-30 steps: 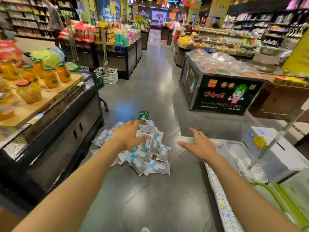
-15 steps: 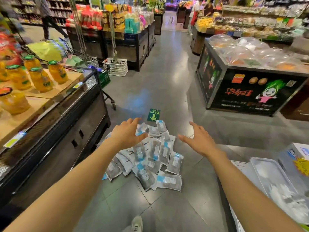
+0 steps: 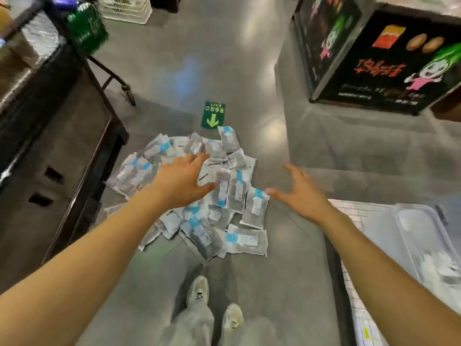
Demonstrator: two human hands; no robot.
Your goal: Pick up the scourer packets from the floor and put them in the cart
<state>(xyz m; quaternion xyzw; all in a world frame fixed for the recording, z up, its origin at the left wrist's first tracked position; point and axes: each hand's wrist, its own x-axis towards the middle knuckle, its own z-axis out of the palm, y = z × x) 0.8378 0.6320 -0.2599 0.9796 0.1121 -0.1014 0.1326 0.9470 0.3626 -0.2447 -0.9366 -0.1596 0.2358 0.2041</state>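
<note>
1. My view has tipped down hard over the last second: the aisle and far shelves are gone from sight, and the scourer packets (image 3: 212, 196) now fill the middle of the picture, with my shoes (image 3: 198, 293) at the bottom edge.
2. Both arms have come lower. My left hand (image 3: 182, 183) is spread wide above the heap, fingers straight, holding nothing; whether it touches the top packets I cannot tell.
3. My right hand (image 3: 299, 196) is open too, thumb near the heap's right edge, fingers splayed and empty.
4. I judge the grab is about to start; the heap seems untouched on the floor.
5. The cart (image 3: 349, 221) sits just right of the heap, a clear tub (image 3: 424, 245) in it.
6. The floor (image 3: 224, 71) is smooth grey tile with a green exit sticker (image 3: 212, 117) beyond the heap.
7. A dark display counter (image 3: 62, 158) stands left, a black printed stand (image 3: 374, 58) far right.
</note>
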